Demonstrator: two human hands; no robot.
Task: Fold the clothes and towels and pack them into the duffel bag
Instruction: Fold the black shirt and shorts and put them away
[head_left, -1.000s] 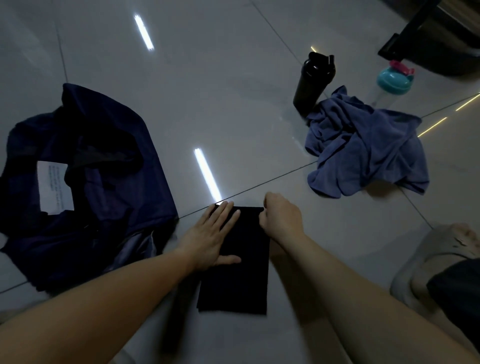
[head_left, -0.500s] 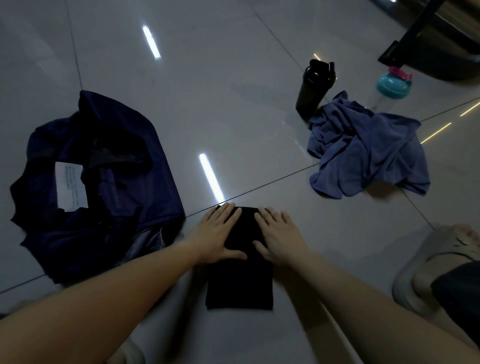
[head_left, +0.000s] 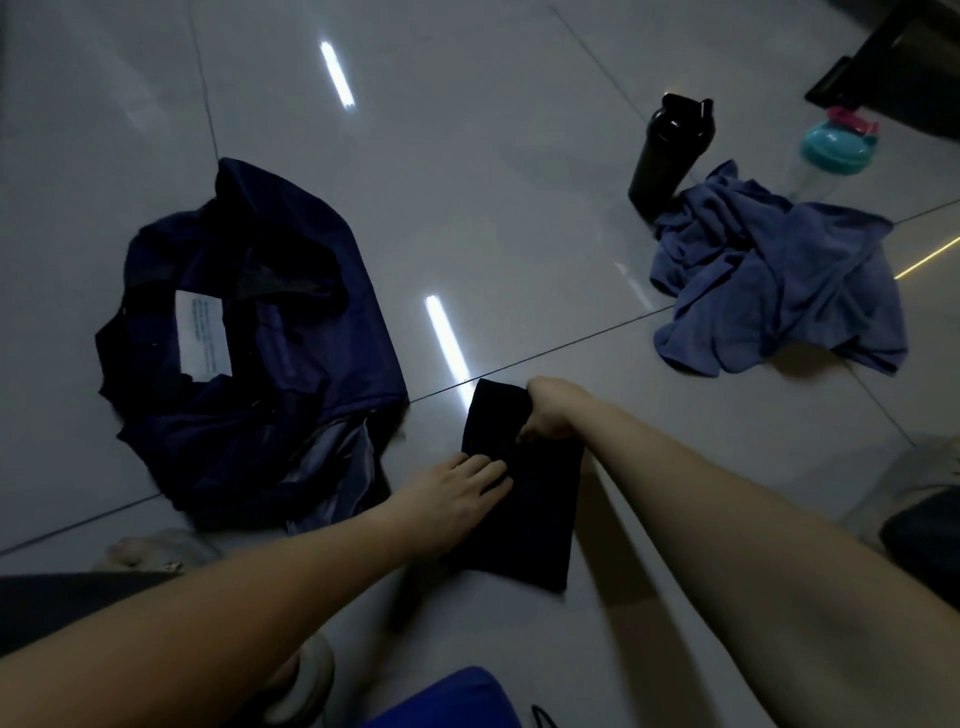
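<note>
Your right hand (head_left: 551, 411) pinches the black garment (head_left: 524, 514); your left hand (head_left: 457, 499) presses it, fingers (head_left: 485, 467) together. The blue towel (head_left: 779, 280) lies unfolded; neither is in the duffel bag (head_left: 291, 364).

We find only one thing that carries print: a white label (head_left: 202, 332) lying in the open mouth of the dark blue duffel bag (head_left: 322, 374), at about nine o'clock in the view. Faint lines of small grey print run across its upper part and down its right side. We cannot read a word, letter or number of it, because the light is dim and the print too small. No brand or sign on the bag's own cloth is legible to us, and we can make out no other text in the view.
</note>
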